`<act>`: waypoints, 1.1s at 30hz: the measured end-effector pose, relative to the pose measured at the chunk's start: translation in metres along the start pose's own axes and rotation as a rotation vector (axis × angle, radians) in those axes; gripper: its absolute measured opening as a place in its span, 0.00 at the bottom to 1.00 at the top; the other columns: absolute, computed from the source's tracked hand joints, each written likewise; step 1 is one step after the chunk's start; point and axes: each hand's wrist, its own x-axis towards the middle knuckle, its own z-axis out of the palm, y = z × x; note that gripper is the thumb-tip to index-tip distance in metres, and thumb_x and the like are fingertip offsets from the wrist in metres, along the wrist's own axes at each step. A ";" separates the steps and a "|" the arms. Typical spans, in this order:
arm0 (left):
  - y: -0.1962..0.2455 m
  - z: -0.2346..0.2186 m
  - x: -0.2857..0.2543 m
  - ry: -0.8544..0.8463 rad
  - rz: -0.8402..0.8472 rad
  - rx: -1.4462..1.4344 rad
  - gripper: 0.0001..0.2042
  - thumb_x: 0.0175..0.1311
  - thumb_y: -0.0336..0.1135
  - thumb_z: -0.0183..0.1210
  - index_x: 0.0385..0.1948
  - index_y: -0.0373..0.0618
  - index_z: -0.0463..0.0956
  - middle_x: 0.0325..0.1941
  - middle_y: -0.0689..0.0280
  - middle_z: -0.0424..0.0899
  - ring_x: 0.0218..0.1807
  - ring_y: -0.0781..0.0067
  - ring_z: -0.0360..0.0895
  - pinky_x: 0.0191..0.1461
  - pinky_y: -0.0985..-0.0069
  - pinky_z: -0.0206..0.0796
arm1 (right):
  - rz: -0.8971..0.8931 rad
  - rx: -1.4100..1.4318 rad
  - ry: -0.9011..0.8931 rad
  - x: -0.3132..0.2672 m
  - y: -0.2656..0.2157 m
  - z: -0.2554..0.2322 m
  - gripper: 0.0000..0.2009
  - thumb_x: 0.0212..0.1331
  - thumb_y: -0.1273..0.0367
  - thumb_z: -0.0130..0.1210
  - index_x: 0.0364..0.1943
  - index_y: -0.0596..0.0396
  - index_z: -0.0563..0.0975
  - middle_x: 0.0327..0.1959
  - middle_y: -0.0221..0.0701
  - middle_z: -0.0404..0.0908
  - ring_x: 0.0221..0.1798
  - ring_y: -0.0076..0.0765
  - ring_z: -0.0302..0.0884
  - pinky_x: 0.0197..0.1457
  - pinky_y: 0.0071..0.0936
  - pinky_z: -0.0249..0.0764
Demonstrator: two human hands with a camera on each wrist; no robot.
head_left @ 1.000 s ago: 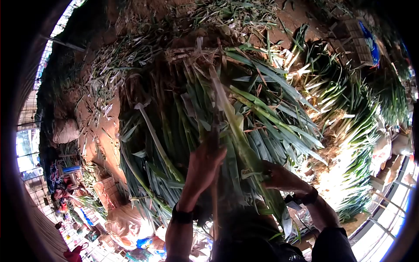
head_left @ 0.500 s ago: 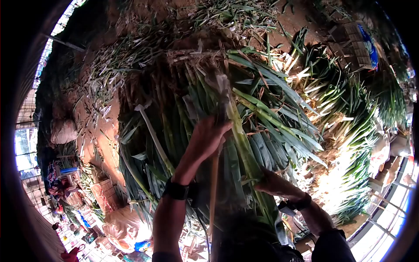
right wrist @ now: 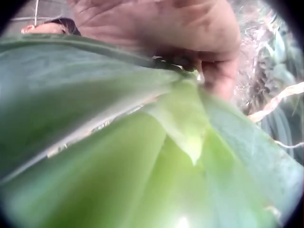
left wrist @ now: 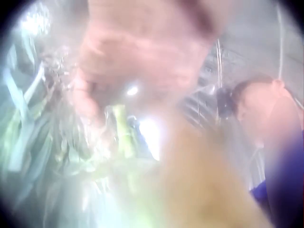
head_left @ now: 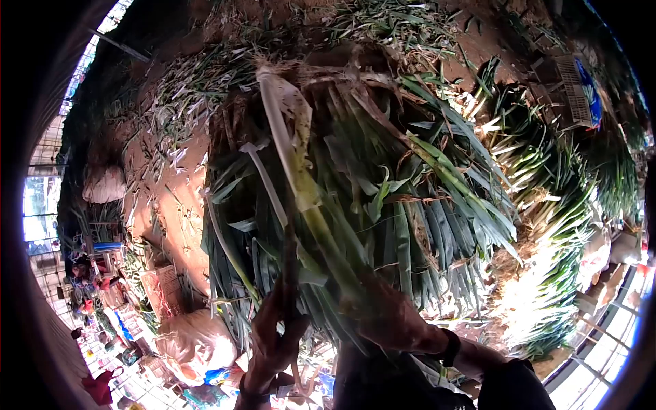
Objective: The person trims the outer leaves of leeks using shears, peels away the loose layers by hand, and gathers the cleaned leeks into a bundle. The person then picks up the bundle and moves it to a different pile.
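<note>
The left hand (head_left: 273, 342) had dropped from high on the leek (head_left: 301, 184) to its lower leaves, its grip curled round a stalk; the right hand (head_left: 389, 318) gripped the leek's leaves above the leek pile (head_left: 424, 225).

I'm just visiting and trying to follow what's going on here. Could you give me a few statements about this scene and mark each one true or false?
1. The right hand holds a long green leek stalk. True.
2. The stalk is lifted above a big leek pile. True.
3. The ground is tiled white. False: it is bare reddish earth strewn with trimmings.
4. The left hand is empty. False: its grip is on a thin peeled strip.
5. A crate is at the upper right. True.
</note>
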 end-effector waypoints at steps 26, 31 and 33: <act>-0.004 0.144 -0.045 0.030 -0.159 -0.128 0.38 0.53 0.27 0.65 0.70 0.35 0.61 0.54 0.57 0.80 0.46 0.69 0.81 0.51 0.71 0.74 | 0.136 -0.687 0.349 0.048 0.261 -0.179 0.21 0.48 0.71 0.63 0.49 0.61 0.75 0.41 0.50 0.81 0.42 0.60 0.79 0.45 0.48 0.73; 0.039 0.183 -0.029 0.010 -0.139 -0.089 0.37 0.54 0.26 0.66 0.69 0.37 0.63 0.45 0.57 0.82 0.42 0.68 0.80 0.46 0.69 0.75 | 0.280 -0.460 -0.025 0.038 0.221 -0.175 0.24 0.48 0.66 0.67 0.47 0.63 0.73 0.38 0.48 0.78 0.42 0.56 0.77 0.46 0.45 0.73; 0.067 0.190 -0.026 -0.062 -0.111 -0.096 0.36 0.54 0.26 0.67 0.69 0.36 0.64 0.46 0.54 0.82 0.44 0.64 0.82 0.45 0.67 0.76 | 0.173 -0.399 -0.006 0.028 0.189 -0.166 0.24 0.49 0.65 0.67 0.48 0.63 0.72 0.37 0.48 0.77 0.41 0.56 0.77 0.45 0.46 0.73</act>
